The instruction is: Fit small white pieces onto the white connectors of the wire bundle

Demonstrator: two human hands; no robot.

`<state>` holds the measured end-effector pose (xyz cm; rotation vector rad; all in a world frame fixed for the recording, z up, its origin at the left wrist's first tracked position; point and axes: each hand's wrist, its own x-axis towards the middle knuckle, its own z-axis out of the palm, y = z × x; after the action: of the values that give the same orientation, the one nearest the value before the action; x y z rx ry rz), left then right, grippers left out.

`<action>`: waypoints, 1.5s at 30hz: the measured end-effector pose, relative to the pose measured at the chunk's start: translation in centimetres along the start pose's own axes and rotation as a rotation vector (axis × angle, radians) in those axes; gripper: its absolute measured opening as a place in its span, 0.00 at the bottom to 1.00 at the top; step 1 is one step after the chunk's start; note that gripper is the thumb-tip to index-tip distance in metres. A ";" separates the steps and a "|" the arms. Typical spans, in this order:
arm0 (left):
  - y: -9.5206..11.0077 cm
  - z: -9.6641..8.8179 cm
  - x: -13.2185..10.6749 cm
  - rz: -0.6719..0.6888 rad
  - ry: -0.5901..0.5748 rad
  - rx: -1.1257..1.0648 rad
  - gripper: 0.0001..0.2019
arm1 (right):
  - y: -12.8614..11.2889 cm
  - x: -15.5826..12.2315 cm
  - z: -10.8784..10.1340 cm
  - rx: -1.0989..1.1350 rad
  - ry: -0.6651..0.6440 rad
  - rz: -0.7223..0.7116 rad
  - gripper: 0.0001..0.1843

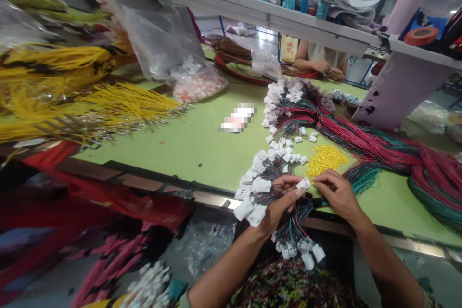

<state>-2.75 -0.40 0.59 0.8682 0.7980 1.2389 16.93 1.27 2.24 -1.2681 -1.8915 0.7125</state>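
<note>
Over the green table, my left hand grips red-and-green wires ending in white connectors; my curled right hand sits just beside, holding what I cannot tell.

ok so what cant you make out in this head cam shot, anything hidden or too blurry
In the head view:
Where the wires enter the white connector: hidden by the left hand and right hand.
The white and pink item on the green table: blurred into blocks.
The co-worker's upper body: hidden by the shelf.
The yellow pieces: too small to tell their shape.
</note>
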 end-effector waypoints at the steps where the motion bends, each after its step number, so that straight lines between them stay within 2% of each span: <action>1: 0.0 -0.1 -0.1 0.008 -0.015 0.011 0.15 | -0.9 -0.2 -0.1 0.089 0.041 -0.021 0.04; 4: 0.3 -0.1 -0.5 0.034 -0.039 0.075 0.14 | -3.6 -1.0 -0.3 0.206 0.068 -0.078 0.04; 7: 0.5 -0.1 -0.9 0.055 -0.036 0.146 0.13 | -5.1 -1.6 -0.4 0.156 0.066 -0.140 0.05; 12: 0.4 0.1 -1.3 0.146 -0.018 0.221 0.09 | -5.5 -1.9 -0.5 -0.006 0.101 -0.252 0.07; 18: 0.2 0.0 -1.2 0.250 -0.042 0.245 0.09 | -5.7 -1.8 -0.7 -0.006 0.105 -0.298 0.09; 21: 0.3 0.2 -1.2 0.249 -0.024 0.245 0.08 | -5.4 -1.8 -0.6 0.045 0.109 -0.243 0.07; 26: 0.5 0.6 -1.4 0.258 -0.021 0.246 0.06 | -4.6 -1.6 -0.1 0.273 0.095 -0.026 0.02; 32: 0.4 0.6 -1.4 0.282 -0.031 0.262 0.06 | -4.1 -1.3 0.3 0.494 0.068 0.149 0.11; 36: 0.2 0.5 -1.5 0.247 -0.015 0.274 0.07 | -4.0 -1.3 0.2 0.516 0.012 0.222 0.12; 38: 0.1 0.4 -1.3 0.228 -0.022 0.290 0.09 | -4.2 -1.3 0.1 0.460 -0.002 0.170 0.10; 41: 0.0 0.0 -0.8 0.194 -0.050 0.352 0.11 | -4.6 -1.3 -0.2 0.297 -0.018 0.014 0.10; 45: 0.3 -0.5 -0.1 0.200 -0.162 0.325 0.13 | -4.6 -2.2 -1.5 0.071 0.011 -0.148 0.05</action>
<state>-3.34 -0.45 0.64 1.3227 0.8085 1.2112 16.27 -2.36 6.12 -1.0741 -1.9113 0.6865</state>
